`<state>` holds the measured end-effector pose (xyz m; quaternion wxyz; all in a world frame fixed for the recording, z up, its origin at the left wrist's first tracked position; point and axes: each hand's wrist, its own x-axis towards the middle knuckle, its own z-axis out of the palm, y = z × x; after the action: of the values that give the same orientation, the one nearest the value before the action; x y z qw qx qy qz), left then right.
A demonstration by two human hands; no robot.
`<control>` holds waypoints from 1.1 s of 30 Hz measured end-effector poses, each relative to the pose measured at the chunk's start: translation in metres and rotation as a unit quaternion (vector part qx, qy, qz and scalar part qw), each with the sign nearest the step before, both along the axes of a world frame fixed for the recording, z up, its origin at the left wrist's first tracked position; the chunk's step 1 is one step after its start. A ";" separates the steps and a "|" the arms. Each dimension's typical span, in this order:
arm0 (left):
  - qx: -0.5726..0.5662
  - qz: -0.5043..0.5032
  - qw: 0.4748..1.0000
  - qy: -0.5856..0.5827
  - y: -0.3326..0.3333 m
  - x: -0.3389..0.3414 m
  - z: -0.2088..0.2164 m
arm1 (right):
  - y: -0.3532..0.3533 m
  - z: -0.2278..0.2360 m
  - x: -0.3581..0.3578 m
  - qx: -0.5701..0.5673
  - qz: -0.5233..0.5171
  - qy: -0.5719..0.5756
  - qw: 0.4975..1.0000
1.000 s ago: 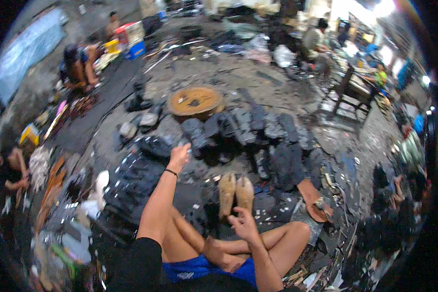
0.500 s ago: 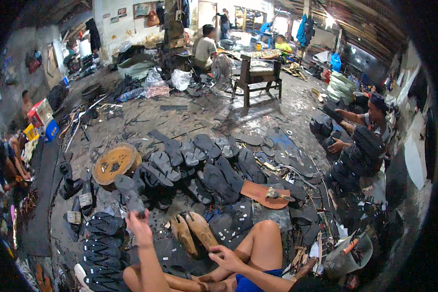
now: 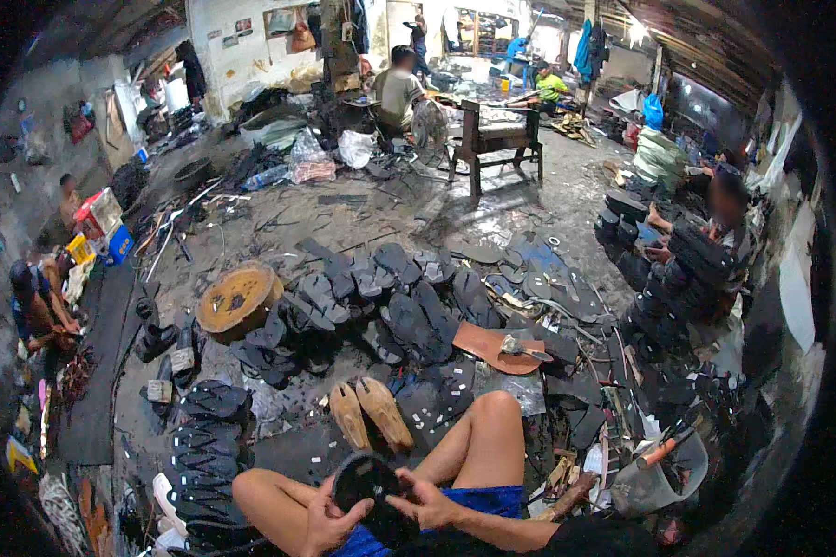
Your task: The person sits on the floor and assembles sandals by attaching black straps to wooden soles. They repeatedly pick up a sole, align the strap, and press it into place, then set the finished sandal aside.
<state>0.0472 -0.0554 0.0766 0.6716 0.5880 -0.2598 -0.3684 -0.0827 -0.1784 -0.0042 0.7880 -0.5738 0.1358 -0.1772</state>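
Note:
Above my lap, a black sandal [image 3: 364, 475] is gripped between my two hands. My left hand [image 3: 330, 522] has its fingers round one side, thumb on top. On the other side, the fingers and thumb of my right hand [image 3: 423, 501] pinch the edge. Just beyond my hands, a pair of wooden shoe lasts [image 3: 372, 415] lies on a dark mat scattered with small white tags. To my left runs a row of black strapped sandals [image 3: 206, 464]. Farther out is a heap of black sandals and soles [image 3: 409, 320].
A round wooden block [image 3: 237, 302] stands left of the heap. Right of it lies a brown sheet [image 3: 492, 348] with a brush-like tool on top. A grey bucket [image 3: 687, 487] sits at my right. Other people sit left and right; a dark wooden bench [image 3: 492, 144] stands farther back.
My left hand has come back from the heap to my lap with a sandal. My right hand has left the wooden lasts and joined it on the sandal. The view has shifted slightly.

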 end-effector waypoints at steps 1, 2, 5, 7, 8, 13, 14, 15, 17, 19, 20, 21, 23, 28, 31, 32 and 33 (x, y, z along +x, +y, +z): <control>0.067 -0.101 0.991 -0.053 0.016 0.011 -0.009 | 0.002 0.014 -0.013 -0.047 0.078 0.026 0.996; 0.132 -0.199 0.965 -0.107 0.027 0.016 -0.012 | 0.015 0.006 -0.024 -0.044 0.033 0.025 0.998; 0.055 -0.155 0.960 -0.227 0.046 -0.011 0.028 | -0.003 0.067 -0.039 -0.077 0.153 -0.059 0.983; 0.049 -0.170 0.960 -0.216 0.052 -0.018 0.032 | -0.009 0.086 -0.051 -0.170 0.172 -0.051 0.969; 0.044 -0.176 0.960 -0.212 0.054 -0.020 0.032 | -0.011 0.093 -0.053 -0.212 0.164 -0.065 0.961; 0.023 -0.157 0.974 -0.164 0.068 -0.042 0.014 | -0.014 0.102 -0.062 -0.293 0.216 -0.101 0.926; 0.069 -0.154 0.971 -0.170 0.069 -0.046 0.016 | -0.014 0.090 -0.062 -0.349 0.242 -0.095 0.900; 0.115 -0.150 0.966 -0.176 0.071 -0.049 0.020 | -0.014 0.084 -0.064 -0.344 0.253 -0.085 0.900; 0.097 -0.133 0.973 -0.164 0.071 -0.051 0.027 | -0.011 0.076 -0.066 -0.332 0.274 -0.065 0.900; 0.080 -0.116 0.976 -0.164 0.069 -0.053 0.033 | -0.010 0.071 -0.066 -0.310 0.270 -0.082 0.908; 0.075 -0.106 0.977 -0.170 0.070 -0.055 0.036 | -0.008 0.073 -0.064 -0.296 0.270 -0.093 0.911; 0.071 -0.095 0.977 -0.176 0.070 -0.056 0.038 | -0.008 0.078 -0.062 -0.296 0.274 -0.080 0.911; 0.073 -0.101 0.963 -0.238 0.066 -0.050 0.044 | -0.012 0.099 -0.058 -0.289 0.286 -0.053 0.912; 0.094 -0.175 0.954 -0.226 0.071 -0.047 0.014 | -0.018 0.101 -0.066 -0.302 0.260 -0.041 0.916; 0.059 -0.134 0.958 -0.246 0.078 -0.049 0.019 | -0.012 0.100 -0.058 -0.304 0.248 -0.058 0.918; 0.079 -0.132 0.964 -0.217 0.076 -0.049 0.013 | -0.013 0.095 -0.058 -0.284 0.253 -0.049 0.924; 0.072 -0.131 0.974 -0.168 0.076 -0.051 0.016 | -0.012 0.092 -0.060 -0.264 0.256 -0.039 0.929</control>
<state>-0.0040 0.0204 0.0922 0.5198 0.6496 -0.4164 -0.3667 -0.1424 -0.1900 0.0875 0.6313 -0.7690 -0.0983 -0.0214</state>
